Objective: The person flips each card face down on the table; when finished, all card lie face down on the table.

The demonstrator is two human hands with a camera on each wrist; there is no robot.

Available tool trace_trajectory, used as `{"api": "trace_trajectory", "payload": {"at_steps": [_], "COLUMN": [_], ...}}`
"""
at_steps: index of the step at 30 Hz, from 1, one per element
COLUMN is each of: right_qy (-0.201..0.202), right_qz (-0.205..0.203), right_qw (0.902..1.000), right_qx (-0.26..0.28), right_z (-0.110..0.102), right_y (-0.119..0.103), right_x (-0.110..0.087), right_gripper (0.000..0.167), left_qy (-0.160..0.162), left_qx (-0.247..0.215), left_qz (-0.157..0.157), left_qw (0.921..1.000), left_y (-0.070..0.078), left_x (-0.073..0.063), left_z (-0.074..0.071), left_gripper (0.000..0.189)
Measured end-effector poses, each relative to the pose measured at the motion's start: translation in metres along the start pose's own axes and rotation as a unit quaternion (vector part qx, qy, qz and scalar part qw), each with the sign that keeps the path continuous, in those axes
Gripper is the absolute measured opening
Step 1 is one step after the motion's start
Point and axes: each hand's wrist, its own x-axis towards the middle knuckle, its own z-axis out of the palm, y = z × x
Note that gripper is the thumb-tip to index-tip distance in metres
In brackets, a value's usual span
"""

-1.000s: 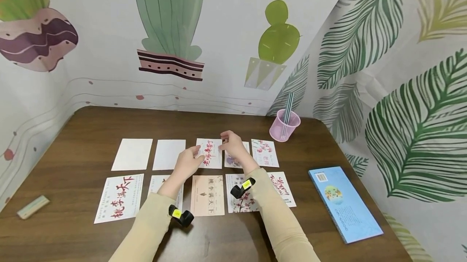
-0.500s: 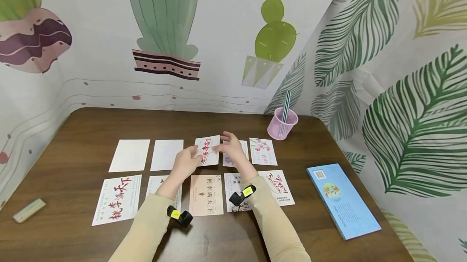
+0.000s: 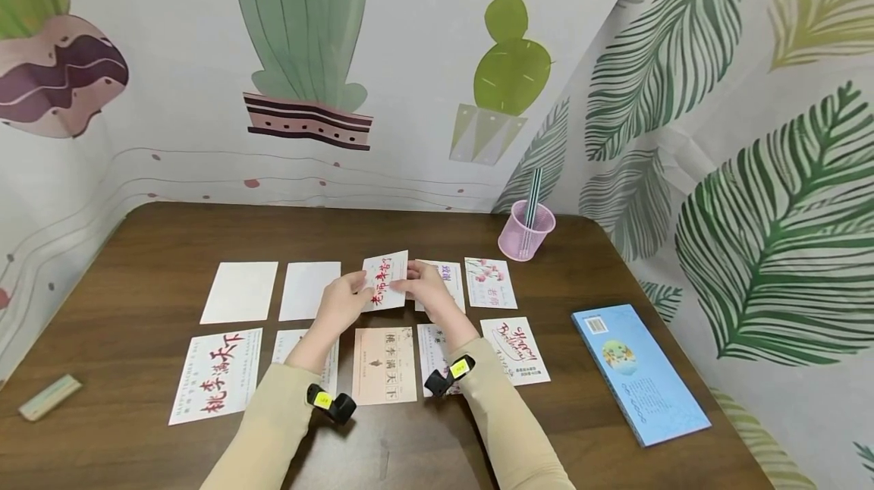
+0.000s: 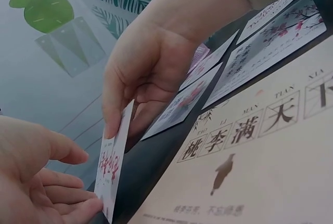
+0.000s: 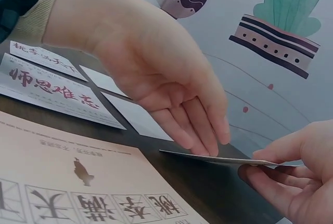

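Note:
A white card with red handwriting-style characters (image 3: pixel 384 280) is tilted up off the table in the back row. My right hand (image 3: pixel 430 290) pinches its right edge between thumb and fingers, which the right wrist view also shows. At the opposite edge is my left hand (image 3: pixel 337 303), its fingers loosely extended and touching or almost touching the card. In the left wrist view the left thumb stands apart from the card. Just in front lies a peach card (image 3: pixel 385 369). To the right, a card with purple print (image 3: pixel 451 277) is partly hidden by my right hand.
Two blank white cards (image 3: pixel 239 293) lie at the back left, and a floral card (image 3: pixel 490 283) at the back right. More printed cards (image 3: pixel 215 375) form a front row. Around them are a pink pen cup (image 3: pixel 526 236), a blue book (image 3: pixel 640 375) and an eraser-like block (image 3: pixel 50 397).
The red-lettered card has been lifted and tilted from the table. My right hand has moved left and now pinches its edge. The head view has shifted slightly.

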Motion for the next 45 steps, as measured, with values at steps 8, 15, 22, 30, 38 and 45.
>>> {"api": "trace_trajectory", "payload": {"at_steps": [8, 15, 22, 30, 38, 45], "right_qy": [0.0, 0.033, 0.071, 0.07, 0.033, -0.013], "right_qz": [0.002, -0.018, -0.057, -0.096, -0.134, -0.154], "right_qw": [0.9999, 0.9986, 0.9933, 0.9903, 0.9878, 0.9839], "right_qx": [-0.011, -0.037, -0.07, -0.071, -0.073, -0.089], "right_z": [0.002, 0.002, 0.01, 0.017, 0.018, 0.018], "right_y": [-0.001, -0.007, -0.017, -0.023, -0.027, -0.028], "right_x": [-0.005, -0.009, -0.016, -0.02, -0.024, -0.026], "right_gripper": [0.045, 0.045, 0.041, 0.041, 0.042, 0.047], "left_qy": [0.013, 0.032, 0.049, 0.057, 0.046, 0.055], "left_qx": [-0.021, -0.038, -0.057, -0.052, -0.063, -0.065], "left_qz": [-0.009, 0.013, 0.063, 0.087, 0.079, 0.09], "left_qw": [0.9997, 0.9987, 0.9951, 0.9932, 0.9938, 0.9923], "left_y": [0.002, 0.008, 0.02, 0.029, 0.032, 0.031], "left_x": [-0.001, -0.003, -0.007, -0.01, -0.012, -0.014], "left_z": [-0.006, -0.013, -0.014, -0.013, -0.013, -0.015], "left_gripper": [0.05, 0.046, 0.038, 0.036, 0.048, 0.051]}}
